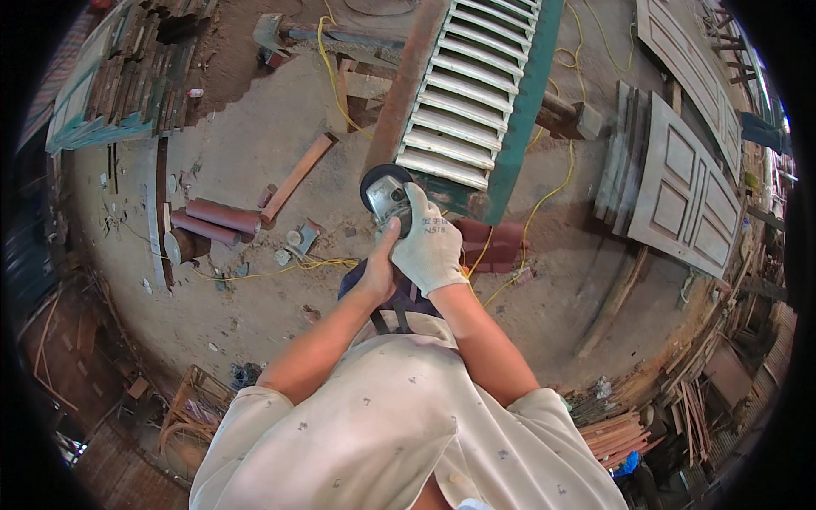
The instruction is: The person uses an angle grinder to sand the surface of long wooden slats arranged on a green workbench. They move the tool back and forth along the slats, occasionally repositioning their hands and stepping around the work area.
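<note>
An angle grinder point(389, 194) with a round dark disc is held in front of my body. My left hand point(380, 268), bare, closes on its body from below. My right hand point(429, 248), in a white work glove, grips it from the right, with fingers reaching toward the metal head. Much of the tool's body is hidden by the two hands. The disc lies over the near left corner of a louvred shutter point(466, 106) with pale slats and a brown and green frame. I cannot tell whether the disc touches the frame.
Yellow cables point(546, 200) trail over the ground on both sides. Grey panelled doors point(684, 187) lean at the right. Stacked boards point(140, 68) stand at far left. Reddish rolls point(223, 217) and a wooden plank point(297, 177) lie left of the shutter.
</note>
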Tool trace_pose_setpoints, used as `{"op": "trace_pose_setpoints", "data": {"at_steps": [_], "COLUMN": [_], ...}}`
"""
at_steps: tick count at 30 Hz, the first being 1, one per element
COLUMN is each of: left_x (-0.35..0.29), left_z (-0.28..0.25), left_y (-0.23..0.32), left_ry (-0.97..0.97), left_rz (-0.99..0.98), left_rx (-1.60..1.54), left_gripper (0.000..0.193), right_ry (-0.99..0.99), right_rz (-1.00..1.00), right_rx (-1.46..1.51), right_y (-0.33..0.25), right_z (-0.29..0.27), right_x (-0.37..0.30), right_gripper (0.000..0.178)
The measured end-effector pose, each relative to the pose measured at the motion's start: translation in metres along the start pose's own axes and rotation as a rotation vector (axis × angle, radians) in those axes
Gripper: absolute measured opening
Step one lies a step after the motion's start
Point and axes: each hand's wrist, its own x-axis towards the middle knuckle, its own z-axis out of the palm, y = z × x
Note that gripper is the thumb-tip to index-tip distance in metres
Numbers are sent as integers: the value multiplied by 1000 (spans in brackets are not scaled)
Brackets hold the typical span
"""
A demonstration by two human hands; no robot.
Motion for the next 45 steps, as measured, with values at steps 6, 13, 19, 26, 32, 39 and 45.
{"op": "trace_pose_setpoints", "data": {"at_steps": [6,13,19,26,32,39,45], "left_x": [5,15,34,4,5,25,32], "left_z": [-3,20,18,23,32,83,77], "left_y": [-2,-39,-82,-27,-55,-126,-157], "left_ry": [-46,-147,-155,-103,-107,-262,-264], "left_rz": [17,-2,-131,-40,28,-280,-67], "left_rx": [16,13,49,43,126,152,221], "left_gripper": [64,56,52,59,57,65,76], "right_ry": [31,110,163,196,139,187,182], "right_rz": [13,114,283,17,131,304,163], "right_rx": [-22,-9,7,-12,-15,-128,-109], "right_y": [1,31,56,31,50,118,134], "right_z": [-1,-20,-33,-10,-24,-77,-75], "right_x": [-2,-21,-40,-22,-39,-73,-79], "right_gripper": [75,75,73,69,69,78,80]}}
